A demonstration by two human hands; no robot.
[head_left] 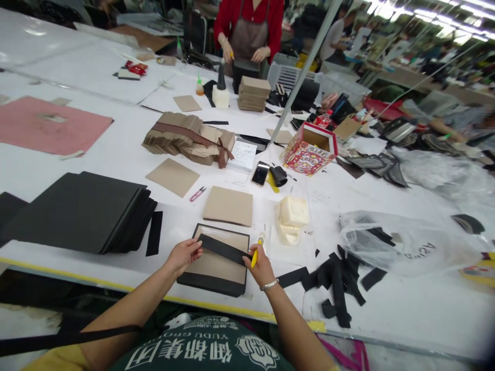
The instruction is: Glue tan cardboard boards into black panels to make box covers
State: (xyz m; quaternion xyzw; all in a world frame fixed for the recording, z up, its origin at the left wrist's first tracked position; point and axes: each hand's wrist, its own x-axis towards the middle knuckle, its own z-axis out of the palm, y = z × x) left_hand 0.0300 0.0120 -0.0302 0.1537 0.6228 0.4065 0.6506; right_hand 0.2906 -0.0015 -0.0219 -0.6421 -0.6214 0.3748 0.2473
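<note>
A black strip is stretched between my two hands. Its left end is pinched by the fingers of my left hand, and its right end is at the fingertips of my right hand. A yellow-handled brush is also gripped in that right hand. Under the strip lies a beige board with a black border, its bottom band the widest. Just beyond it sits a stack of beige boards. To the right stands a cream-coloured plastic container.
On the left rises a pile of black sheets. Black scraps lie loose at the right beside a clear plastic bag. Thread snips, a phone and a red box are farther back. A co-worker stands across the table.
</note>
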